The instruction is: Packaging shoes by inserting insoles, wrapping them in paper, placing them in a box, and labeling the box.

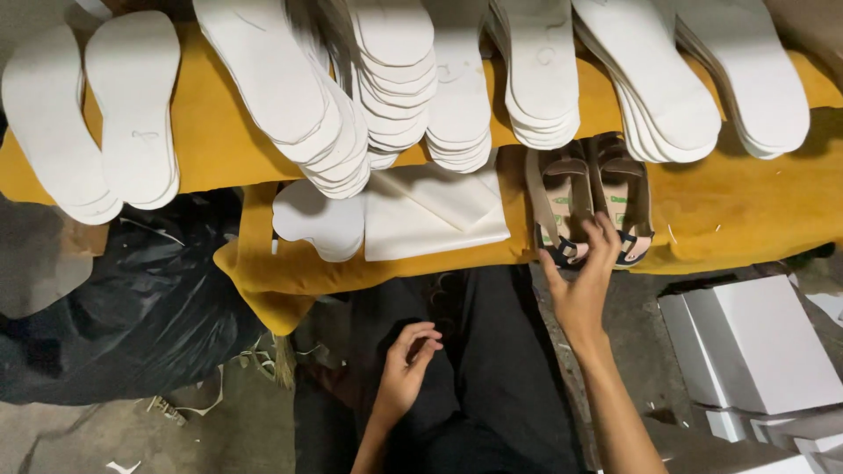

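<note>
A pair of brown strapped sandals (587, 204) is seen lying side by side at the near edge of a desk (746, 211) draped in yellow cloth, where the right hand (581, 279) is raised with fingers spread wide, its fingertips (606, 226) laid on the sandals' near ends without anything being gripped. The left hand (406, 367) is held lower, over dark trousers (492, 351), with its fingers loosely curled and nothing held in it. Stacks of white insoles (395, 70) are fanned across the far side of the desk, and a folded white sheet (435, 215) is placed just left of the sandals, beside a single white sole piece (318, 219). A black plastic bag (123, 307) is seen on the floor to the left, and white boxes (755, 342) are piled to the right.
</note>
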